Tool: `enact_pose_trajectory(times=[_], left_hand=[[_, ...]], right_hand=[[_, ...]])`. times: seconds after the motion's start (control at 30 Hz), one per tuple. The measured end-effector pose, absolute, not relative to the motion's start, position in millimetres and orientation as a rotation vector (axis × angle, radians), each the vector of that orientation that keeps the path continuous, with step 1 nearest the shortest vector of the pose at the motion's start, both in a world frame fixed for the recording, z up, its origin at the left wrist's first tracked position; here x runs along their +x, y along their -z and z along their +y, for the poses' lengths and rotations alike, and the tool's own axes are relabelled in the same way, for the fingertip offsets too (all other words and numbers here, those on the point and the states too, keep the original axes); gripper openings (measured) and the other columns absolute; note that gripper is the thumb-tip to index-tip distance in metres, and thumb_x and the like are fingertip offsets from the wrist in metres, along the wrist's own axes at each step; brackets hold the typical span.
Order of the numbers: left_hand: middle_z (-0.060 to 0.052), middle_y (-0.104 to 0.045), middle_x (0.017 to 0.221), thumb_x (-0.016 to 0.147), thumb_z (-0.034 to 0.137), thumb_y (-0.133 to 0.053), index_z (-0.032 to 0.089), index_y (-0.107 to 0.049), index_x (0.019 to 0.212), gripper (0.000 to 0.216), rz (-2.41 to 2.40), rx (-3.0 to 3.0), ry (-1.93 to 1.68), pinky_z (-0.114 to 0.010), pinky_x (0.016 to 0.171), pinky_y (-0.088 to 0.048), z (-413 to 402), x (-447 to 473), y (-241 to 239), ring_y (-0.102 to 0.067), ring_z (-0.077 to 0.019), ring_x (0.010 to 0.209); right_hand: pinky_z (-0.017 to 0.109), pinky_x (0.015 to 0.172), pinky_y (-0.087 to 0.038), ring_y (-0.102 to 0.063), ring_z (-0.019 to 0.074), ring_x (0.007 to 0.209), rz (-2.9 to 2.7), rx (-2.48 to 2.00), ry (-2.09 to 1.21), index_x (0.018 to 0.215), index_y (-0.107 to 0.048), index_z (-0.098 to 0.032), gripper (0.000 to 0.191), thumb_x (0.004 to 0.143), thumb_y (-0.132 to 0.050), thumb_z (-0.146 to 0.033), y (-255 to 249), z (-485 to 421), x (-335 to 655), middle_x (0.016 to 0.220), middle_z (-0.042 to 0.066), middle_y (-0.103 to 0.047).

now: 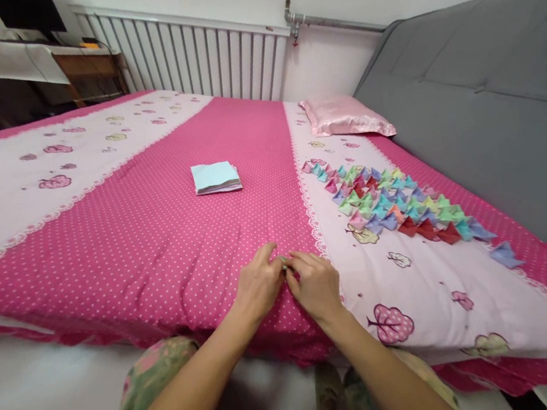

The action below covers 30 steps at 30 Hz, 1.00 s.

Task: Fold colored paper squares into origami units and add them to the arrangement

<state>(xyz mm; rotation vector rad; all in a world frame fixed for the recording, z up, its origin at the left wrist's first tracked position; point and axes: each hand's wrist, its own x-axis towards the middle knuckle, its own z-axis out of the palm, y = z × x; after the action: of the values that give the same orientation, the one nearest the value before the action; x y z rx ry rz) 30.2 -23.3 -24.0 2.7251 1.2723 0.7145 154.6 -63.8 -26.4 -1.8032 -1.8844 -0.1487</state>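
Observation:
My left hand (259,282) and my right hand (315,285) rest close together on the pink dotted bedsheet (156,234) near the bed's front edge. Their fingertips pinch a small pale folded paper piece (284,263) between them; most of it is hidden by the fingers. A stack of square paper sheets (215,177), light blue on top, lies further back in the middle of the bed. To the right, several small folded paper shapes (394,206) in many colours lie in rows on the light pink part of the sheet.
A pink satin pillow (345,117) lies at the grey padded headboard (493,109) on the right. A white radiator (198,57) stands behind the bed. A desk with shelves (34,68) is at the far left. My knees show below the bed edge.

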Motion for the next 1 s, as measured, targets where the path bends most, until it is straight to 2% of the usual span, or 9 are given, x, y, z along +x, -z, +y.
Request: enact_pose_trajectory(times=[0.13, 0.27, 0.4, 0.57, 0.8, 1.0], left_hand=[[-0.014, -0.051, 0.117, 0.081, 0.013, -0.045, 0.014, -0.06, 0.088, 0.017, 1.188, 2.66, -0.791, -0.032, 0.071, -0.052, -19.7, 27.2, 25.9, -0.059, -0.0218, 0.091], [-0.013, -0.048, 0.116, 0.076, 0.011, -0.049, 0.015, -0.059, 0.09, 0.017, 1.081, 2.566, -0.908, -0.033, 0.077, -0.05, -16.5, 24.7, 28.0, -0.056, -0.0205, 0.095], [-0.012, -0.048, 0.117, 0.077, 0.012, -0.05, 0.016, -0.058, 0.092, 0.018, 1.092, 2.578, -0.975, -0.032, 0.075, -0.05, -16.2, 25.9, 30.2, -0.056, -0.0196, 0.093], [-0.011, -0.054, 0.111, 0.082, 0.016, -0.047, 0.017, -0.061, 0.082, 0.014, 1.142, 2.744, -1.141, -0.031, 0.075, -0.049, -19.4, 30.5, 28.5, -0.055, -0.0204, 0.094], [-0.012, -0.057, 0.11, 0.081, 0.019, -0.051, 0.016, -0.063, 0.076, 0.014, 1.375, 2.871, -1.004, -0.036, 0.079, -0.045, -26.1, 36.5, 23.2, -0.052, -0.0247, 0.096], [-0.011, -0.055, 0.11, 0.081, 0.018, -0.049, 0.017, -0.064, 0.08, 0.015, 1.511, 2.753, -0.827, -0.034, 0.077, -0.044, -23.6, 39.2, 27.5, -0.051, -0.0238, 0.094]], right_hand=[[0.028, 0.08, -0.039, -0.057, 0.0176, 0.088, -1.881, -1.724, 0.148, 0.086, -0.066, -0.02, 0.017, 0.079, -0.05, -0.019, 26.1, -62.9, 156.5, 0.101, 0.003, -0.066], [0.027, 0.082, -0.039, -0.057, 0.0176, 0.089, -1.838, -1.725, 0.146, 0.082, -0.066, -0.019, 0.014, 0.077, -0.052, -0.019, 26.3, -63.2, 156.6, 0.1, 0.003, -0.066], [0.027, 0.081, -0.039, -0.057, 0.0183, 0.089, -1.788, -1.807, 0.147, 0.08, -0.066, -0.019, 0.014, 0.077, -0.051, -0.02, 27.0, -63.9, 153.9, 0.1, 0.004, -0.066], [0.028, 0.081, -0.039, -0.057, 0.019, 0.089, -1.731, -1.871, 0.146, 0.079, -0.066, -0.019, 0.015, 0.076, -0.051, -0.02, 26.7, -64.3, 153.4, 0.098, 0.005, -0.066], [0.027, 0.08, -0.038, -0.057, 0.0185, 0.088, -1.72, -1.913, 0.168, 0.079, -0.065, -0.018, 0.015, 0.076, -0.05, -0.019, 26.6, -64.9, 155.4, 0.097, 0.005, -0.066], [0.025, 0.077, -0.039, -0.058, 0.0164, 0.086, -1.771, -1.939, 0.135, 0.076, -0.066, -0.02, 0.016, 0.078, -0.05, -0.019, 25.7, -63.4, 154.6, 0.097, 0.002, -0.067]])
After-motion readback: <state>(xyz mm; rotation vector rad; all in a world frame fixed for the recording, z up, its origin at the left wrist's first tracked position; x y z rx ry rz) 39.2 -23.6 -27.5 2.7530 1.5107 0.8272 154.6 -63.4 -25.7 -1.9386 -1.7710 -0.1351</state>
